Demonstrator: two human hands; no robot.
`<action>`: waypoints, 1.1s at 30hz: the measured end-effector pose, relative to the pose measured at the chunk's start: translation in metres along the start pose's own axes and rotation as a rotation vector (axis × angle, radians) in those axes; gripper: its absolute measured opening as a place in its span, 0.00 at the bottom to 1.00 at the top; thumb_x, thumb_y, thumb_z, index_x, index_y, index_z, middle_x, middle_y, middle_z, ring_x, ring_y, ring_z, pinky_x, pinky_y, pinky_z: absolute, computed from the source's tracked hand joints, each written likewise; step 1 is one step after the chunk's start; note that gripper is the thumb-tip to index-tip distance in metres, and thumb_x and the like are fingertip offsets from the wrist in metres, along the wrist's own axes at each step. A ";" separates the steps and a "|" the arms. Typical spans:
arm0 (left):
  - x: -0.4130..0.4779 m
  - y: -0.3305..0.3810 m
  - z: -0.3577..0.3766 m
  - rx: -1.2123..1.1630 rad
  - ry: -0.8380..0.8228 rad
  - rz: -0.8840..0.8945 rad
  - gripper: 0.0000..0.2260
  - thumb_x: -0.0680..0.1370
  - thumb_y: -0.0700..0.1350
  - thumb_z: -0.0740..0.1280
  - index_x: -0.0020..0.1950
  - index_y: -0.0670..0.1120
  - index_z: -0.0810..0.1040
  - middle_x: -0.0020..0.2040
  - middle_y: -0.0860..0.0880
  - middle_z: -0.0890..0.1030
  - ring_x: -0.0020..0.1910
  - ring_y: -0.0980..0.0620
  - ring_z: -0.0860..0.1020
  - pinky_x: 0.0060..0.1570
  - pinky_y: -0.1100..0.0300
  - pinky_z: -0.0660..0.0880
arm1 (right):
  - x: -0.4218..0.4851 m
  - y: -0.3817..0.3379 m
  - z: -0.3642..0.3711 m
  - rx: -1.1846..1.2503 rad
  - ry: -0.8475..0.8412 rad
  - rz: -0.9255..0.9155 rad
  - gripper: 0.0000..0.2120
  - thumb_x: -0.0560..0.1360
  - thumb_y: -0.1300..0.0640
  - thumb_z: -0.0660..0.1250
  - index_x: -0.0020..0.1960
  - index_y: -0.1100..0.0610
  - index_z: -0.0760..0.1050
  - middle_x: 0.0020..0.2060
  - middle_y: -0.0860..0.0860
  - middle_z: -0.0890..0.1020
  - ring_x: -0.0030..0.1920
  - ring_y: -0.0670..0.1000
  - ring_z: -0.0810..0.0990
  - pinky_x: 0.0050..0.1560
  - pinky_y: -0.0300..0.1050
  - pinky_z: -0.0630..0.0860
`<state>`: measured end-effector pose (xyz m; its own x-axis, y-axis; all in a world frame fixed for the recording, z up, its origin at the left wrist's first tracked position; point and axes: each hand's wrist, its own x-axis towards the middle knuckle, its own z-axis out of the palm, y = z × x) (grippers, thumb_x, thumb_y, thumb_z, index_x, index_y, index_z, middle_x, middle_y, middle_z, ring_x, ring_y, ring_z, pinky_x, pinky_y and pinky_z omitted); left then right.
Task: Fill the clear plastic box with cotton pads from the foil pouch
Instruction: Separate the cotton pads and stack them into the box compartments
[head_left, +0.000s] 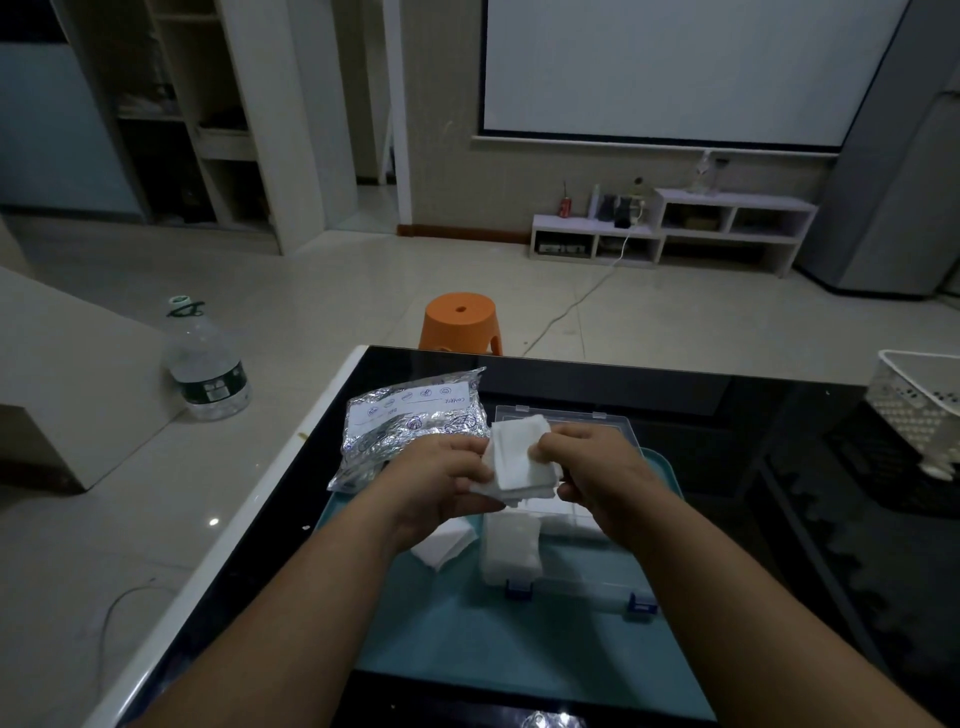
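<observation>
Nearest, below the fingers, the clear plastic box (576, 584) sits open on the teal tray (493, 654), with a white batch (511, 553) already packed at its left end. Above it, the left hand (441, 483) and right hand (597, 467) both pinch a stack of cotton pads (519, 457) by its edges, squaring it up, I'd say. Next: lower it flat into the free space. Beyond the left fingers lies the foil pouch (410, 421), its mouth hidden. The right wrist covers much of the box.
</observation>
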<state>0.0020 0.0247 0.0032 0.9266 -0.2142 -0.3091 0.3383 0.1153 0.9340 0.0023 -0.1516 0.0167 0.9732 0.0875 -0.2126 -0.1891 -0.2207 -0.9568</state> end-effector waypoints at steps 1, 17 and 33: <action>0.000 -0.001 0.000 0.021 -0.008 0.003 0.12 0.74 0.27 0.61 0.52 0.37 0.80 0.48 0.36 0.83 0.44 0.43 0.84 0.45 0.52 0.83 | 0.000 0.000 0.000 0.006 -0.003 0.001 0.03 0.75 0.61 0.66 0.48 0.56 0.77 0.48 0.51 0.78 0.50 0.54 0.77 0.42 0.42 0.73; 0.009 -0.009 0.001 0.204 0.226 0.096 0.11 0.74 0.32 0.64 0.52 0.43 0.81 0.44 0.42 0.83 0.37 0.47 0.79 0.34 0.58 0.75 | -0.001 -0.001 0.004 0.207 -0.024 -0.002 0.04 0.76 0.63 0.66 0.50 0.58 0.77 0.50 0.58 0.82 0.54 0.61 0.81 0.59 0.59 0.78; 0.000 -0.003 0.008 -0.152 0.030 0.019 0.08 0.79 0.43 0.65 0.52 0.40 0.80 0.45 0.39 0.84 0.42 0.43 0.83 0.46 0.51 0.82 | 0.002 0.004 0.004 0.094 -0.005 -0.021 0.12 0.74 0.62 0.70 0.57 0.56 0.75 0.53 0.55 0.81 0.52 0.55 0.81 0.48 0.46 0.80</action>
<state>-0.0007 0.0164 0.0016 0.9367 -0.1819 -0.2991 0.3397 0.2654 0.9023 0.0027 -0.1481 0.0115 0.9764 0.0964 -0.1930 -0.1803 -0.1267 -0.9754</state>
